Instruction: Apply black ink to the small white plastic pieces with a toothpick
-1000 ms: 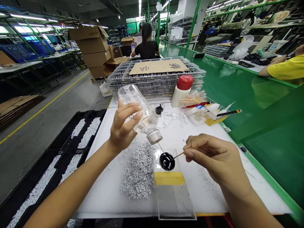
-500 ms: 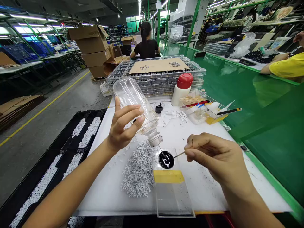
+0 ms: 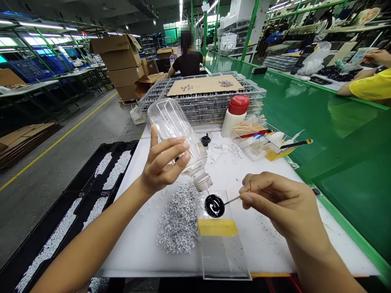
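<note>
My left hand [image 3: 161, 162] grips a transparent plastic bottle [image 3: 174, 130] upside down, its silver-capped neck [image 3: 202, 181] tilted toward the table. Just below that neck lies a round puddle of black liquid [image 3: 214, 205] on a transparent acrylic sheet [image 3: 218, 252] with a yellow tape band [image 3: 217, 227]. My right hand [image 3: 275, 201] pinches a thin wooden stick [image 3: 232, 200], its tip close to the puddle's right edge. A heap of small grey-white parts [image 3: 179, 219] lies left of the sheet, under my left wrist.
Black trays of white parts [image 3: 100, 183] line the white work board's [image 3: 269, 260] left side. Behind stand stacked transparent trays [image 3: 201, 110], a red-capped white bottle [image 3: 237, 112], a black-stained cup [image 3: 205, 140] and a box of swabs [image 3: 256, 142]. A person in yellow works at the right.
The bottle has shifted slightly right and stands a little steeper. My right hand and stick have moved slightly right, and the view has shifted a little.
</note>
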A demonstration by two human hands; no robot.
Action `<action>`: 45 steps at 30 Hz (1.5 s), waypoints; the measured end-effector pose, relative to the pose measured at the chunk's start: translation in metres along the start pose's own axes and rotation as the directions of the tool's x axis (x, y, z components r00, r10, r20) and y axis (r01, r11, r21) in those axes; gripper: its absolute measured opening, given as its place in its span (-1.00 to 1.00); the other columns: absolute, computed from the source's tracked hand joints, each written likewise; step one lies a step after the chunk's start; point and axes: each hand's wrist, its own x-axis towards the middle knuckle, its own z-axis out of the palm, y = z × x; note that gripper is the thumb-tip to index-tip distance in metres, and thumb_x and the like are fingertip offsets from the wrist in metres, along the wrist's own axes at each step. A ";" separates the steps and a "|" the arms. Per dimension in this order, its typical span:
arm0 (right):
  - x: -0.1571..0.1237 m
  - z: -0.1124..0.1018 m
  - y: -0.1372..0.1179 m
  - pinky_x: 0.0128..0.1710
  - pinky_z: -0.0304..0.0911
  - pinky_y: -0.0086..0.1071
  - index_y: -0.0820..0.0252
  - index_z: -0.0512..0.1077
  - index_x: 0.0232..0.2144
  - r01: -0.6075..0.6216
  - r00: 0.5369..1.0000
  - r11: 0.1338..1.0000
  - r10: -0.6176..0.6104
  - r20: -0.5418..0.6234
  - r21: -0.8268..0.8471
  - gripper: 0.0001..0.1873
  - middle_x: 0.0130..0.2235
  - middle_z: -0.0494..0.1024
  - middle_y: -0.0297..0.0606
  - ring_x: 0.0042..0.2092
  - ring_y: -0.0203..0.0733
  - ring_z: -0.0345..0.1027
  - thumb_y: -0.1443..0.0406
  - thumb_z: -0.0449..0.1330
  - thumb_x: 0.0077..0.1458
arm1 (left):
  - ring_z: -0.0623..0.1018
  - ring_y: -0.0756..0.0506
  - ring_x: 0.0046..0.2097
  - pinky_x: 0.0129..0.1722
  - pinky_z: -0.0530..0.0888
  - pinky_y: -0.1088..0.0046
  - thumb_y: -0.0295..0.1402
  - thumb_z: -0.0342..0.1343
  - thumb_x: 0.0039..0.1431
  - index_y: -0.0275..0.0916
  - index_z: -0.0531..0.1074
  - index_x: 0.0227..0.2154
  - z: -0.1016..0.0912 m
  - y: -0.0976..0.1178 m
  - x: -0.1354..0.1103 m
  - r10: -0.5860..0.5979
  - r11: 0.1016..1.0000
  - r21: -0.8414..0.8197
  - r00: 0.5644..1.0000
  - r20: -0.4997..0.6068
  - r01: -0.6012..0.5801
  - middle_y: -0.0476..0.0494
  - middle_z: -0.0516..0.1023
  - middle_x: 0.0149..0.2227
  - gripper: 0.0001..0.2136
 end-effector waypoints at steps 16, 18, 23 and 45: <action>-0.004 0.000 0.006 -0.35 0.57 -0.52 0.23 0.64 -0.19 0.036 0.999 0.999 -0.036 -0.001 -0.006 -0.72 -0.34 0.66 -0.44 -0.35 -0.36 0.62 0.17 0.44 0.57 | 0.77 -0.13 0.21 0.49 0.69 -0.05 -0.47 0.25 0.61 0.13 0.51 0.19 0.003 0.000 -0.005 -0.001 0.998 -0.070 1.000 0.009 0.002 0.02 0.75 0.09 -0.70; -0.005 -0.001 0.005 -0.35 0.57 -0.51 0.23 0.64 -0.18 0.033 0.999 0.999 -0.034 -0.006 -0.010 -0.73 -0.35 0.66 -0.44 -0.35 -0.36 0.63 0.16 0.44 0.57 | 0.77 -0.14 0.22 0.49 0.69 -0.07 -0.47 0.23 0.61 0.14 0.50 0.24 0.004 0.000 -0.006 -0.028 0.996 -0.081 0.999 0.024 0.030 0.01 0.75 0.11 -0.66; -0.007 -0.002 0.005 -0.34 0.57 -0.50 0.23 0.66 -0.17 0.029 0.999 1.000 -0.029 -0.021 -0.013 -0.73 -0.35 0.67 -0.44 -0.34 -0.35 0.63 0.16 0.44 0.57 | 0.76 -0.18 0.27 0.51 0.65 -0.12 -0.44 0.34 0.56 0.19 0.43 0.38 0.010 -0.003 -0.007 -0.122 0.982 -0.136 0.991 0.050 0.127 -0.04 0.75 0.18 -0.51; -0.015 0.005 0.017 -0.31 0.60 -0.47 0.22 0.65 -0.14 -0.020 0.999 1.000 0.020 -0.025 0.014 -0.75 -0.34 0.66 -0.44 -0.32 -0.34 0.63 0.16 0.43 0.58 | 0.75 -0.31 0.20 0.19 0.77 -0.06 -0.14 0.41 0.57 -0.20 0.59 0.31 0.139 -0.095 -0.004 -0.887 0.317 -0.171 0.355 0.296 0.933 -0.29 0.68 0.31 -0.59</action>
